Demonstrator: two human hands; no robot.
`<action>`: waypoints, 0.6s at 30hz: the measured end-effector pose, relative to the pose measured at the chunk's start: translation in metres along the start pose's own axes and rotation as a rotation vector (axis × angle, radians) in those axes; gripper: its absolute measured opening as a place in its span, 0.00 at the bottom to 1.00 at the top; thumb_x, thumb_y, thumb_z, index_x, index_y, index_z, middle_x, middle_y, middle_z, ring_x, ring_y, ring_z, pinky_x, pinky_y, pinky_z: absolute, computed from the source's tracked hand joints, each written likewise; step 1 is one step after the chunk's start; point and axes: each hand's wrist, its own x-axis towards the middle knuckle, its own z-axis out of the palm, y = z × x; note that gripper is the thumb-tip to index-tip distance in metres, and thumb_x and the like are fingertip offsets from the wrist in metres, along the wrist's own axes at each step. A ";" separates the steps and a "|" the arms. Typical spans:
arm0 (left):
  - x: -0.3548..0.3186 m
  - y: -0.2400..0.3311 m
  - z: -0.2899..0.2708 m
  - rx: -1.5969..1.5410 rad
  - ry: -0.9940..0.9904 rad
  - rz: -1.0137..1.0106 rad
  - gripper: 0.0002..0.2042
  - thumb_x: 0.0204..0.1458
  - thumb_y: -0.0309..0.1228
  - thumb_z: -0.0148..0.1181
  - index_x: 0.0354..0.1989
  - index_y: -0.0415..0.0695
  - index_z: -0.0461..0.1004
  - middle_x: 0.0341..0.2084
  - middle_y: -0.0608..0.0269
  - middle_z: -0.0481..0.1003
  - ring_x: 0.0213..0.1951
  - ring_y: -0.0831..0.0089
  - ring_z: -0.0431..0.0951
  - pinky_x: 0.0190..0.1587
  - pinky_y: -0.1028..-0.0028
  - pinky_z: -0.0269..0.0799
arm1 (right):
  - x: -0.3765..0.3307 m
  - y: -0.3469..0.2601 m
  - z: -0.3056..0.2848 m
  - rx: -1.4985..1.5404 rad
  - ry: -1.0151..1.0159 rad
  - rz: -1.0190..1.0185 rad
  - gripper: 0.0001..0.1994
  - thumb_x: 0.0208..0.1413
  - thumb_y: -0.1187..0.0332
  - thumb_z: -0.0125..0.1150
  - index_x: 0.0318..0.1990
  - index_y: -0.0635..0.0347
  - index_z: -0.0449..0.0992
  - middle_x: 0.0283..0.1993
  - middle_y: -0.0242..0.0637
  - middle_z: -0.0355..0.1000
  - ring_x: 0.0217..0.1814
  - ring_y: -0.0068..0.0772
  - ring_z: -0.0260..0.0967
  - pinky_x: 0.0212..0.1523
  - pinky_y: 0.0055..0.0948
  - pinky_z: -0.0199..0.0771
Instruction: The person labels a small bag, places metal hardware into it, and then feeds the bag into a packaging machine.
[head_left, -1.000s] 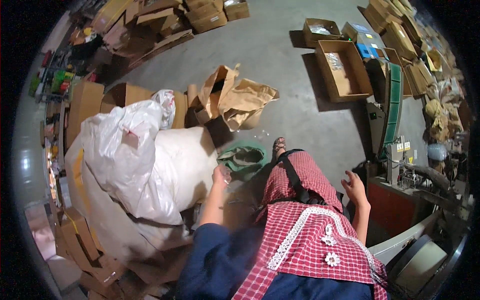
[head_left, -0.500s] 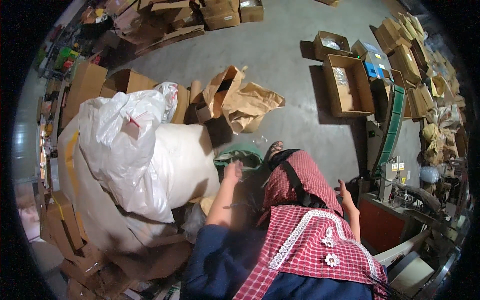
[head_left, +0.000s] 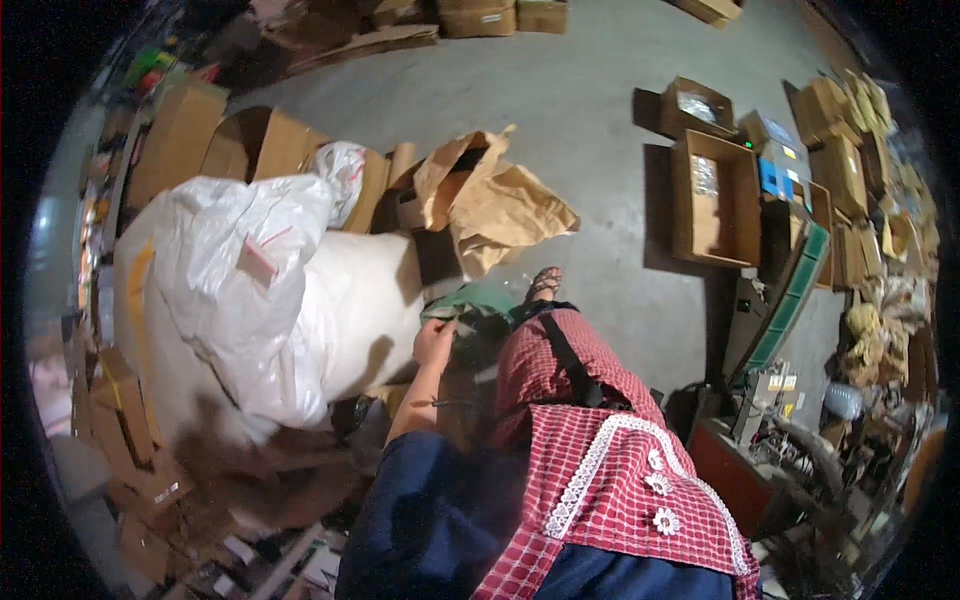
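Note:
My left hand [head_left: 434, 343] reaches down in front of me and grips the rim of a green bag [head_left: 478, 302] lying on the concrete floor by my sandalled foot [head_left: 543, 283]. A large white plastic sack [head_left: 255, 300], stuffed full, stands just left of that hand. My right hand is hidden behind my red checked apron [head_left: 610, 470] and is not visible.
Crumpled brown paper [head_left: 495, 205] and open cardboard boxes [head_left: 255, 150] lie beyond the sack. More open boxes [head_left: 712, 200] sit on the floor at right, beside a green-edged machine [head_left: 790, 300] and cluttered workbench [head_left: 790, 450]. Flattened cardboard [head_left: 130, 450] piles up at the lower left.
My left hand has stayed at the green bag and closed on its rim. My right hand, raised beside the apron before, has dropped out of sight. The view has tilted.

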 end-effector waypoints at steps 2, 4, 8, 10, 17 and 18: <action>-0.023 -0.036 -0.025 0.122 0.061 -0.071 0.19 0.47 0.48 0.58 0.35 0.45 0.78 0.34 0.53 0.79 0.40 0.52 0.77 0.43 0.59 0.70 | 0.016 -0.012 -0.012 -0.028 -0.017 -0.032 0.17 0.56 0.69 0.53 0.53 0.61 0.73 0.39 0.41 0.76 0.37 0.29 0.72 0.37 0.28 0.72; -0.051 -0.093 -0.041 0.184 0.136 -0.167 0.18 0.47 0.48 0.58 0.35 0.45 0.78 0.37 0.52 0.78 0.42 0.50 0.76 0.45 0.58 0.70 | 0.035 -0.028 -0.024 -0.052 -0.038 -0.086 0.17 0.56 0.69 0.53 0.53 0.61 0.74 0.39 0.41 0.76 0.37 0.29 0.72 0.36 0.28 0.71; -0.073 -0.160 -0.077 0.232 0.238 -0.204 0.20 0.50 0.50 0.56 0.36 0.44 0.78 0.35 0.51 0.79 0.41 0.51 0.77 0.45 0.59 0.70 | 0.047 -0.050 -0.038 0.103 0.048 -0.123 0.17 0.56 0.68 0.53 0.51 0.62 0.74 0.39 0.41 0.76 0.36 0.28 0.72 0.34 0.28 0.71; -0.096 -0.212 -0.090 0.283 0.267 -0.356 0.23 0.51 0.54 0.53 0.38 0.45 0.78 0.36 0.52 0.79 0.42 0.52 0.77 0.45 0.58 0.69 | 0.070 -0.078 -0.054 0.352 0.008 -0.074 0.14 0.55 0.72 0.54 0.49 0.64 0.74 0.37 0.36 0.75 0.33 0.28 0.69 0.33 0.28 0.71; -0.117 -0.275 -0.123 0.178 0.449 -0.448 0.25 0.55 0.56 0.48 0.43 0.44 0.75 0.47 0.51 0.74 0.47 0.48 0.73 0.48 0.54 0.67 | 0.084 -0.065 -0.077 0.108 0.099 -0.203 0.19 0.53 0.69 0.55 0.52 0.66 0.71 0.32 0.31 0.70 0.26 0.23 0.67 0.26 0.25 0.68; -0.119 -0.278 -0.125 0.166 0.484 -0.457 0.26 0.55 0.55 0.48 0.45 0.45 0.74 0.49 0.51 0.72 0.49 0.48 0.72 0.49 0.54 0.67 | 0.082 -0.058 -0.076 0.094 0.126 -0.200 0.18 0.53 0.68 0.57 0.52 0.64 0.70 0.33 0.34 0.71 0.28 0.26 0.68 0.28 0.28 0.70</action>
